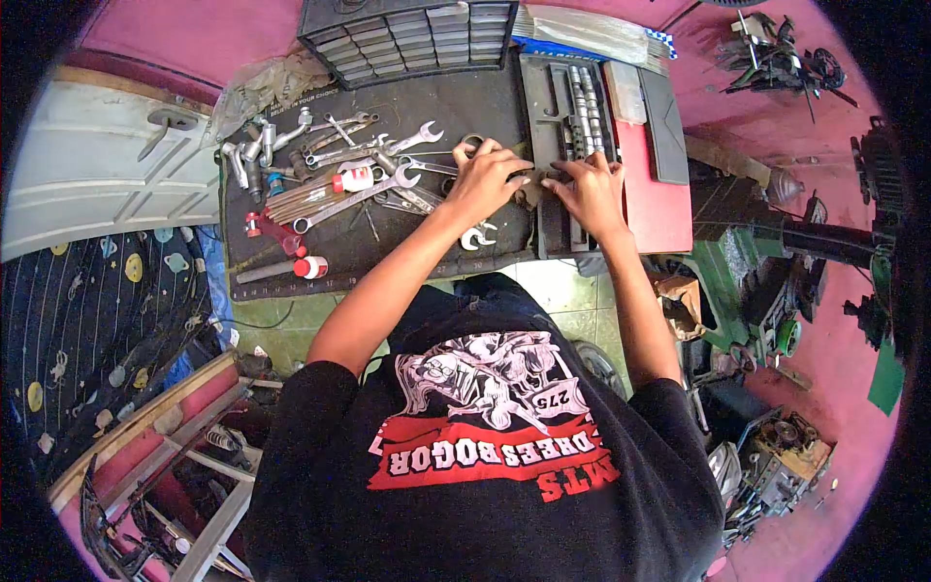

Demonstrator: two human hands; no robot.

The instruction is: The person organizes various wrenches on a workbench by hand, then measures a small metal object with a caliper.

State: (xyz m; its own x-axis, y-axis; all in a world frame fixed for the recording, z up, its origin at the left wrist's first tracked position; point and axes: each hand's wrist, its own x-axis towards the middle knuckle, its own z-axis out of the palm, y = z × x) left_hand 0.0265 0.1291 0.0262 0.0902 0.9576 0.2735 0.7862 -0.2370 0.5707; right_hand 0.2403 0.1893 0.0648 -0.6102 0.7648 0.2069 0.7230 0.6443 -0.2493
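Note:
My left hand (pixel 487 180) is over the right edge of the wrench pile, its fingers curled and thumb close to the fingertips. Whatever it may hold is too small to make out. A dark ring (pixel 472 143) shows just beyond its knuckles. My right hand (pixel 590 197) is bent over the dark socket case (pixel 555 229), thumb and fingers pinched near a small dark piece I cannot identify. Beyond that hand, a row of chrome sockets (pixel 585 97) lies in the case. Several wrenches (pixel 361 197) are heaped left of my left hand.
A parts cabinet with small drawers (pixel 417 44) stands at the back. White bottles with red caps (pixel 310 268) and a bundle of thin rods (pixel 308 202) lie on the left. A red panel (pixel 659 209) borders the case on the right. Metal frames (pixel 208 485) stand lower left.

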